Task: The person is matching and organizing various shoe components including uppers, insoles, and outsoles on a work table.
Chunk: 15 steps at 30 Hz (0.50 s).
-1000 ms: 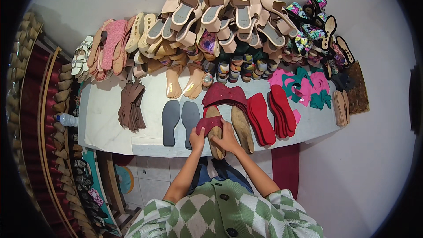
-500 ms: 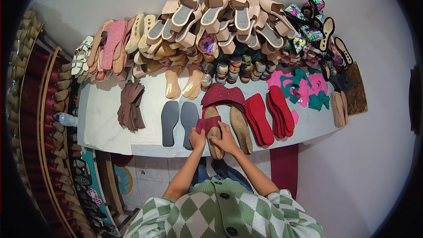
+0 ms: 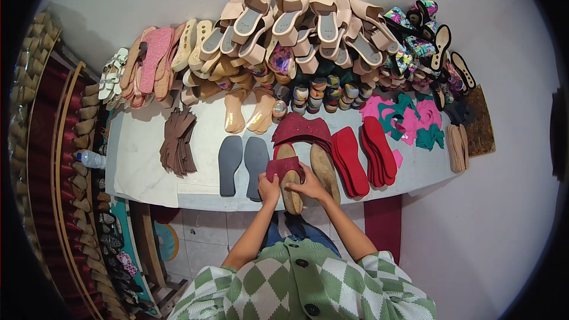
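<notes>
A maroon shoe upper [image 3: 282,167] lies wrapped across a wooden shoe last [image 3: 292,192] at the table's front edge. My left hand [image 3: 269,188] is closed on the left side of the upper, thumb and fingers against it. On the other side my right hand [image 3: 310,185] grips the last, its thumb over the wood and its fingertips near the upper's right end. A bit of red sole shows beside the last's far end. To the right lies a second wooden last [image 3: 323,169]. Behind both is a stack of maroon uppers [image 3: 302,129].
Two grey insoles [image 3: 230,166] lie left of my hands, with brown strap pieces [image 3: 178,142] farther left. Red soles [image 3: 349,163] stand in stacks at right, near pink and green cut pieces [image 3: 415,117]. Heaped sandals [image 3: 284,18] line the back. A bottle [image 3: 90,159] is at far left.
My right hand has shifted slightly along the upper's right side, and its thumb now lies more across the last. My left hand keeps its hold with little movement.
</notes>
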Tool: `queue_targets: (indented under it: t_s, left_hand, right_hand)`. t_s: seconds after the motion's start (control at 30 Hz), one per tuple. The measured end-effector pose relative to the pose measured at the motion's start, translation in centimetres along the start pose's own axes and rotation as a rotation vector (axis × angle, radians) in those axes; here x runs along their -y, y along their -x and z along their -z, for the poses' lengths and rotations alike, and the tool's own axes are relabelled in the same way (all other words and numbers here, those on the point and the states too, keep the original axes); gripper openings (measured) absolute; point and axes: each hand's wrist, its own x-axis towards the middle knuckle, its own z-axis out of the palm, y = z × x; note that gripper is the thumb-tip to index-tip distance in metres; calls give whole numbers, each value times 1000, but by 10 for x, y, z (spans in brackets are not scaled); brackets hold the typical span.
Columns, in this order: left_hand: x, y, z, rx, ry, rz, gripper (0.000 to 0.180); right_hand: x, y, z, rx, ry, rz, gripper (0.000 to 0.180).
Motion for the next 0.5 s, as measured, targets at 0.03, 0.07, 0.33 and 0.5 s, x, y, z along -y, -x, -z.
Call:
queue_targets:
  t_s: [0.03,0.07,0.33,0.5]
  left_hand:
    - [-9,4,2,11,1,-1,31]
    - [-17,8,5,37,-15,35,33]
    - [-33,12,18,68,-143,11,34]
    - [-24,10,10,65,-476,-251,22]
  right_hand:
    - [-4,0,2,-7,3,-8,99]
    - [-8,0,2,-21,5,-3,100]
    - [-3,2,2,-14,38,-8,102]
    - [7,2,2,42,-128,-13,103]
